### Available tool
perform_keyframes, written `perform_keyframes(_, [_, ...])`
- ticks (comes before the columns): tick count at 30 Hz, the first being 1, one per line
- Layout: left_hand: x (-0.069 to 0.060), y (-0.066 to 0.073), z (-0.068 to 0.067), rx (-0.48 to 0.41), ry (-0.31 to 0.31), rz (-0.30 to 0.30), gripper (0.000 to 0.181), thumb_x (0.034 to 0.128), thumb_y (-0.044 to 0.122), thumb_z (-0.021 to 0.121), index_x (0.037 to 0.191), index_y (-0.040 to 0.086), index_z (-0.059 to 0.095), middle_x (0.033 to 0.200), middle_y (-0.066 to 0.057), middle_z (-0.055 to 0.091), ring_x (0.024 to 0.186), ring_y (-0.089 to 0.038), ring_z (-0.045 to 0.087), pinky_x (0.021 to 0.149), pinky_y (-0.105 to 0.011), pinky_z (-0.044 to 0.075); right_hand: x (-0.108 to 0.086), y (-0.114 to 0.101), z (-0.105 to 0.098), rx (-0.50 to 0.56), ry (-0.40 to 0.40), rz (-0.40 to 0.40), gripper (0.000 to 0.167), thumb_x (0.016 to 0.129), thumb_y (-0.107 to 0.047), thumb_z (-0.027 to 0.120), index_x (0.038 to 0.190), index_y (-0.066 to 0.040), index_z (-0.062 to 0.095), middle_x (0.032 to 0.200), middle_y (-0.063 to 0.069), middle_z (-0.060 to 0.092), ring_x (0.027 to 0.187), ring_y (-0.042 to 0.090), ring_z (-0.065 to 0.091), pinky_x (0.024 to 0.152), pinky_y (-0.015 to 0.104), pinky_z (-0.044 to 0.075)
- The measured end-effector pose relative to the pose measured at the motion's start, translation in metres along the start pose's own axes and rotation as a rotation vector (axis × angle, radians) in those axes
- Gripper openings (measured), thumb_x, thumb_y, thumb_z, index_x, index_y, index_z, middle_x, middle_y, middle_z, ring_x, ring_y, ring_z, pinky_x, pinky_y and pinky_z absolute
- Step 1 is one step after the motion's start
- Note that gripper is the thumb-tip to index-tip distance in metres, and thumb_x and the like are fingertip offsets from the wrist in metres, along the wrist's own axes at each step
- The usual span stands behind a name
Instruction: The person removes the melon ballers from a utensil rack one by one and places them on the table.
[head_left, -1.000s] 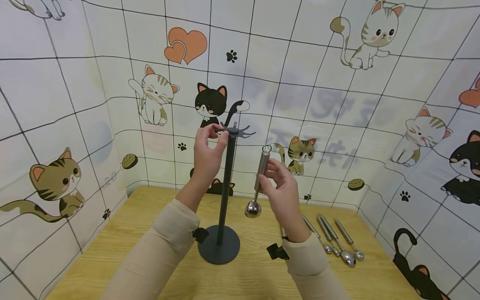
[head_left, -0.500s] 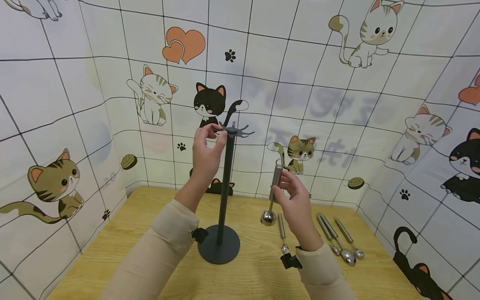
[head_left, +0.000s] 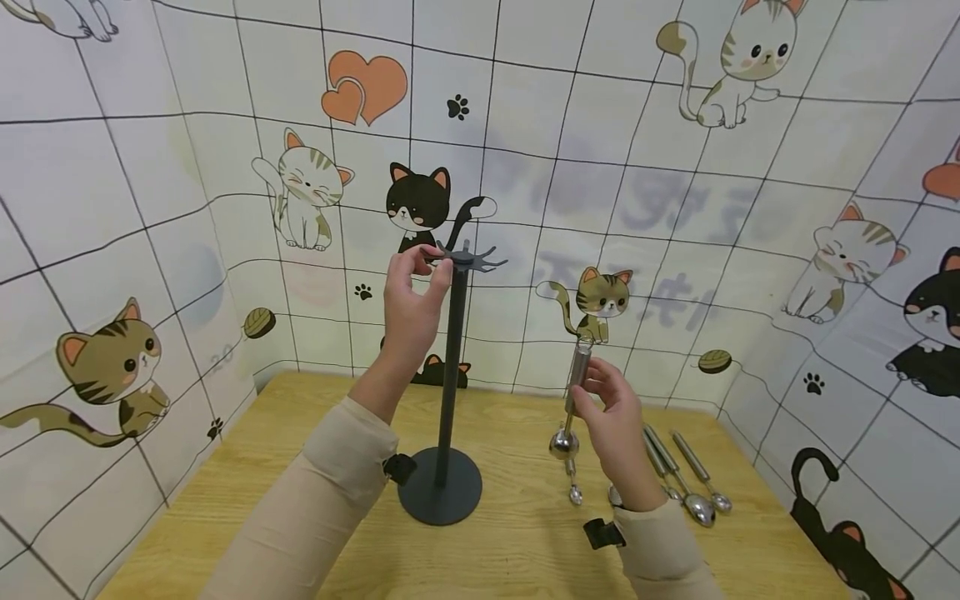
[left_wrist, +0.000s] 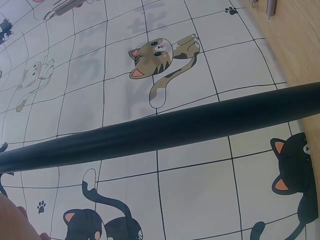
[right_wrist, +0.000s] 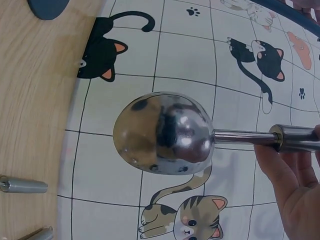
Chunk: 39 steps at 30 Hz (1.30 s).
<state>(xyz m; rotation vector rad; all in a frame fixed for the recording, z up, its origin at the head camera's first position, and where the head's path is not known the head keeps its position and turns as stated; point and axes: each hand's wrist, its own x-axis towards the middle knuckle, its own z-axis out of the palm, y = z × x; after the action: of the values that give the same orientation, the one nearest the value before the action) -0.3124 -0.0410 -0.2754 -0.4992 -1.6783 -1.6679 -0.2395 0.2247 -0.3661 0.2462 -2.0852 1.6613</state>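
Note:
A dark grey utensil stand [head_left: 453, 367] rises from a round base, with curved hooks fanning out at its top. My left hand [head_left: 412, 300] pinches one of those hooks on the left side between thumb and fingers. To the right of the stand, my right hand [head_left: 613, 421] grips a steel spoon [head_left: 580, 379] by its thick handle. The spoon is held above the table, ring end up and slightly tilted. In the right wrist view, its deep round bowl [right_wrist: 165, 132] fills the middle. The stand's pole [left_wrist: 160, 132] crosses the left wrist view.
Behind the held spoon, a smaller spoon [head_left: 575, 493] lies on the wooden table [head_left: 337, 467]. Several more steel spoons [head_left: 697, 508] lie at the right, partly hidden by my right hand and sleeve. A cat-print sheet [head_left: 525, 183] encloses the back and sides.
My right hand has moved right and down with the spoon, away from the stand's top. The left hand stays on the hook.

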Motion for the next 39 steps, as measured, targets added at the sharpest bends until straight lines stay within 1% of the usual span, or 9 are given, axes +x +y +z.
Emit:
perform_keyframes(6, [0.001,-0.001,-0.001,-0.006,0.006,-0.002,0.032,0.0974,0.036,0.062,0.116,0.011,0.063,0.103,0.000,0.044,0.107,-0.022,0.043,0.088,-0.040,0.036,-0.002,0.011,-0.008,-0.027,-0.003,0.023,0.043,0.100,-0.002,0.061,0.142,-0.005,0.051,0.127,0.014,0.057,0.105,0.013,0.059,0.075,0.025,0.056])
perform_keyframes(9, [0.001,-0.001,-0.001,-0.013,0.006,-0.001,0.032,0.0970,0.036,0.062,0.116,0.010,0.063,0.103,-0.002,0.044,0.107,-0.025,0.042,0.088,-0.043,0.036,-0.004,0.014,-0.011,-0.048,-0.007,0.036,0.043,0.101,-0.003,0.061,0.142,-0.006,0.051,0.128,0.014,0.057,0.106,0.014,0.058,0.076,0.024,0.055])
perform_keyframes(12, [0.001,-0.001,-0.001,-0.017,0.008,0.001,0.032,0.0970,0.035,0.062,0.116,0.009,0.063,0.103,-0.002,0.043,0.107,-0.023,0.042,0.090,-0.047,0.036,-0.005,0.017,-0.013,-0.059,-0.017,0.046,0.043,0.101,-0.003,0.061,0.143,-0.005,0.050,0.129,0.015,0.056,0.108,0.014,0.058,0.077,0.024,0.055])
perform_keyframes(15, [0.001,-0.001,-0.001,-0.005,0.011,-0.008,0.032,0.0969,0.036,0.062,0.116,0.010,0.063,0.103,0.000,0.044,0.106,-0.019,0.042,0.088,-0.045,0.036,-0.006,0.022,-0.017,-0.072,-0.032,0.060,0.044,0.102,-0.005,0.060,0.145,-0.005,0.048,0.131,0.015,0.055,0.109,0.013,0.057,0.078,0.024,0.055])
perform_keyframes(18, [0.000,-0.002,-0.001,0.002,0.006,-0.020,0.032,0.0969,0.037,0.062,0.116,0.011,0.063,0.103,0.001,0.044,0.106,-0.019,0.042,0.086,-0.041,0.036,-0.009,0.029,-0.023,-0.090,-0.030,0.084,0.045,0.103,-0.008,0.060,0.146,-0.006,0.047,0.132,0.015,0.054,0.109,0.010,0.056,0.078,0.024,0.055])
perform_keyframes(22, [-0.001,-0.002,-0.002,0.001,0.004,-0.011,0.033,0.0969,0.037,0.062,0.117,0.011,0.063,0.104,0.000,0.044,0.107,-0.025,0.042,0.087,-0.041,0.035,-0.012,0.037,-0.033,-0.084,-0.006,0.111,0.047,0.103,-0.008,0.059,0.148,-0.006,0.044,0.134,0.014,0.052,0.108,0.007,0.055,0.078,0.023,0.055])
perform_keyframes(29, [0.000,-0.002,-0.003,-0.001,0.009,0.000,0.032,0.0971,0.037,0.062,0.116,0.011,0.063,0.104,-0.002,0.044,0.104,-0.017,0.042,0.088,-0.040,0.035,-0.012,0.044,-0.047,-0.059,0.038,0.165,0.049,0.104,-0.008,0.057,0.150,-0.006,0.042,0.132,0.010,0.049,0.108,0.007,0.054,0.078,0.021,0.054])
perform_keyframes(33, [0.000,-0.002,-0.002,-0.009,0.005,-0.003,0.032,0.0970,0.037,0.062,0.116,0.012,0.063,0.103,0.000,0.043,0.104,-0.017,0.041,0.087,-0.040,0.033,-0.011,0.048,-0.053,-0.037,0.058,0.177,0.049,0.104,-0.008,0.057,0.151,-0.005,0.042,0.132,0.008,0.049,0.107,0.007,0.055,0.079,0.021,0.054])
perform_keyframes(39, [0.001,-0.002,-0.001,-0.014,-0.001,0.007,0.033,0.0960,0.036,0.063,0.116,0.011,0.063,0.101,0.003,0.042,0.108,-0.031,0.042,0.091,-0.041,0.030,-0.012,0.055,-0.062,-0.015,0.106,0.169,0.049,0.104,-0.009,0.057,0.150,-0.004,0.041,0.129,0.005,0.050,0.107,0.007,0.056,0.079,0.019,0.054])
